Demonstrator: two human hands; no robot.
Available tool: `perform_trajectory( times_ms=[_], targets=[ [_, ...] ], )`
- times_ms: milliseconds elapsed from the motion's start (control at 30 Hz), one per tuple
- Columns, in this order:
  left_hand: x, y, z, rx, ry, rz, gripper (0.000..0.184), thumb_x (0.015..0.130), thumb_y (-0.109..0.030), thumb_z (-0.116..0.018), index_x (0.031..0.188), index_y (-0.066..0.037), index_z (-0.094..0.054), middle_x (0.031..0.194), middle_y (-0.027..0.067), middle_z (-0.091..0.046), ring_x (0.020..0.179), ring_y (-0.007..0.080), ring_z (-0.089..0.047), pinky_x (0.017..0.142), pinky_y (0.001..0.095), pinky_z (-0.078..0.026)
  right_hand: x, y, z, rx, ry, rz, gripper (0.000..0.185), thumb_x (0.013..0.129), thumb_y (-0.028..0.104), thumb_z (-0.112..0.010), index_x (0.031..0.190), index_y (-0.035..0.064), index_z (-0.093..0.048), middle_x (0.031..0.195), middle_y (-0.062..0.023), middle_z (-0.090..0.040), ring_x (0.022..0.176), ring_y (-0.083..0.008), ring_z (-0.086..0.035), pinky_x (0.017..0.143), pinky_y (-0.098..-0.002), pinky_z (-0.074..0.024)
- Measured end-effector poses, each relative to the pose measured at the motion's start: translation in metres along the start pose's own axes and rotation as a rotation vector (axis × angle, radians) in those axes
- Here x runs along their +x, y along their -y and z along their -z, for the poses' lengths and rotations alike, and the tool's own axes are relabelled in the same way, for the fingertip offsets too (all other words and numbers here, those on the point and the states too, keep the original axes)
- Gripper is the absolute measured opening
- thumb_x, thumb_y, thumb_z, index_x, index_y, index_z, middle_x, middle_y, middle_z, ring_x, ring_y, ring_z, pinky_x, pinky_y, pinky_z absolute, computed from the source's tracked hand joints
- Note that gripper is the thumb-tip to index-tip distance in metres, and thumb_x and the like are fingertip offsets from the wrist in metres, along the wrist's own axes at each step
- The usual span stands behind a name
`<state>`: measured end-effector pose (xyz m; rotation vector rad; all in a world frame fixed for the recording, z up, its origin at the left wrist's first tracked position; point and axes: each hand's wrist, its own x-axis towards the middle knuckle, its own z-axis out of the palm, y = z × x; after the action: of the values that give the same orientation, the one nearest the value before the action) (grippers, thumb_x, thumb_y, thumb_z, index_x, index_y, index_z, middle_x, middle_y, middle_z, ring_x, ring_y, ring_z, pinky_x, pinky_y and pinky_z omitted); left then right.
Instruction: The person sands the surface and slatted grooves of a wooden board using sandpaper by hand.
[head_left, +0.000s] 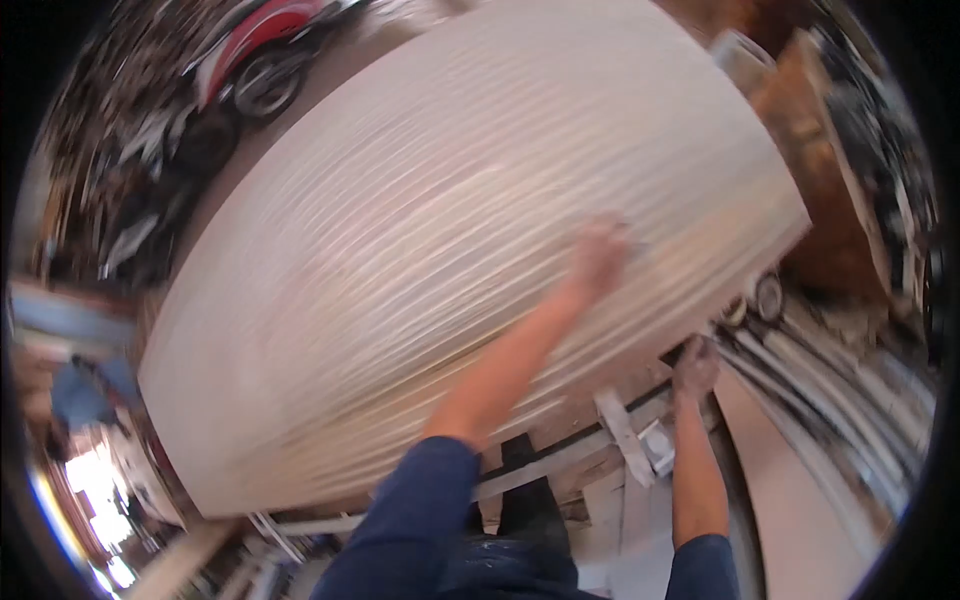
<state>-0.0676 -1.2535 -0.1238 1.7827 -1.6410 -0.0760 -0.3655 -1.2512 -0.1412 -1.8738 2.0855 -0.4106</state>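
Observation:
A large pale wooden panel [400, 230] with streaked ridges or grain fills the middle of the view. My left hand [600, 255] is over its right half, fingers bent and blurred by motion; whether something small is under the fingertips cannot be made out. Near the panel's lower right edge is my right hand [696, 370], its fingers curled beside a dark object that is too small to name. Both forearms come up from dark blue sleeves.
A red and white motorbike [265, 50] stands at the upper left. Long curved strips [830, 390] lie at the right, beside a brown board [825, 180]. White pieces [625, 435] and a small white box [658, 447] sit below the panel.

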Motion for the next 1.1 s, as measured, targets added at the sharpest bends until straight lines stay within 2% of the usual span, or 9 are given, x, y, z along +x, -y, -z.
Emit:
perform_trajectory(
  times_ms=[167,267,333,467,600,700,867,1000,1100],
  targets=[
    [-0.046,0.012,0.057,0.08,-0.029,0.079,0.009,0.077,-0.008,-0.067,0.086,-0.007,-0.071,0.105,0.0125,-0.064,0.107,0.0303,-0.061,0.09,0.0437,-0.05,0.026,-0.068,-0.032,0.134,0.065,0.117,0.066,0.101,0.061,-0.046,0.138,0.0093,-0.062,0.126,-0.0213,-0.07,0.118,-0.0401,-0.065,0.099,-0.0476,-0.0469],
    [-0.128,0.035,0.116,0.063,-0.068,0.021,0.012,0.079,-0.011,-0.069,0.091,-0.008,-0.07,0.107,0.0104,-0.063,0.108,0.0292,-0.06,0.092,0.0424,-0.049,0.021,-0.056,-0.022,0.56,0.155,0.173,0.067,0.104,0.047,-0.054,0.145,-0.0061,-0.05,0.141,-0.0285,-0.057,0.124,-0.0404,-0.057,0.107,-0.0447,-0.0426],
    [-0.194,0.056,0.161,0.03,-0.061,0.039,0.019,0.078,-0.011,-0.071,0.097,-0.007,-0.069,0.107,0.0101,-0.062,0.106,0.0302,-0.06,0.092,0.043,-0.05,0.049,-0.103,-0.035,0.243,-0.024,0.1,0.06,0.105,0.036,-0.055,0.145,-0.0075,-0.047,0.144,-0.0256,-0.054,0.13,-0.0365,-0.053,0.11,-0.0426,-0.0407],
    [-0.328,0.097,0.262,0.046,-0.001,0.101,0.023,0.082,-0.014,-0.071,0.103,-0.008,-0.071,0.108,0.0098,-0.062,0.107,0.029,-0.06,0.095,0.0437,-0.049,-0.087,0.017,0.014,0.351,-0.055,0.034,0.048,0.107,0.025,-0.05,0.142,-0.0079,-0.05,0.14,-0.023,-0.055,0.13,-0.0342,-0.052,0.111,-0.0429,-0.0395],
    [-0.461,0.131,0.37,0.103,0.068,0.183,0.036,0.084,-0.02,-0.074,0.118,-0.014,-0.072,0.103,0.0072,-0.062,0.104,0.0273,-0.059,0.098,0.0428,-0.048,-0.226,0.076,0.025,0.422,0.008,0.439,0.051,0.104,0.03,-0.053,0.137,-0.0082,-0.054,0.138,-0.0218,-0.056,0.127,-0.0322,-0.054,0.112,-0.0419,-0.0392],
    [-0.56,0.153,0.438,0.155,0.175,0.33,0.039,0.081,-0.023,-0.076,0.119,-0.014,-0.071,0.108,0.0051,-0.064,0.108,0.028,-0.058,0.101,0.0463,-0.046,-0.326,0.156,0.017,0.581,0.192,0.927,0.038,0.102,0.019,-0.053,0.127,-0.007,-0.062,0.128,-0.0194,-0.062,0.125,-0.0316,-0.056,0.111,-0.0427,-0.0403],
    [-0.675,0.176,0.519,0.258,0.029,0.422,0.034,0.084,-0.015,-0.075,0.117,-0.013,-0.074,0.103,0.0069,-0.065,0.101,0.0288,-0.061,0.098,0.0464,-0.047,-0.513,0.242,-0.036,0.686,0.498,0.935,0.032,0.097,0.013,-0.059,0.125,-0.0013,-0.064,0.128,-0.0194,-0.064,0.123,-0.0327,-0.059,0.111,-0.0453,-0.0421],
    [-0.67,0.137,0.526,0.1,-0.34,0.722,0.029,0.091,-0.01,-0.07,0.119,-0.008,-0.074,0.105,0.0119,-0.066,0.099,0.0316,-0.063,0.092,0.041,-0.051,-0.656,0.316,-0.058,0.571,1.144,1.029,0.065,0.096,0.024,-0.072,0.151,0.0022,-0.046,0.149,-0.0206,-0.052,0.141,-0.0321,-0.048,0.119,-0.0459,-0.0353],
    [-0.625,0.088,0.498,0.21,-0.452,0.787,0.033,0.095,-0.011,-0.065,0.128,-0.004,-0.07,0.113,0.0158,-0.065,0.105,0.0337,-0.064,0.091,0.0368,-0.053,-0.706,0.366,-0.052,1.055,1.393,0.554,0.07,0.102,0.029,-0.063,0.158,-0.001,-0.033,0.158,-0.0225,-0.041,0.151,-0.0327,-0.032,0.123,-0.0419,-0.0281]
  ],
)
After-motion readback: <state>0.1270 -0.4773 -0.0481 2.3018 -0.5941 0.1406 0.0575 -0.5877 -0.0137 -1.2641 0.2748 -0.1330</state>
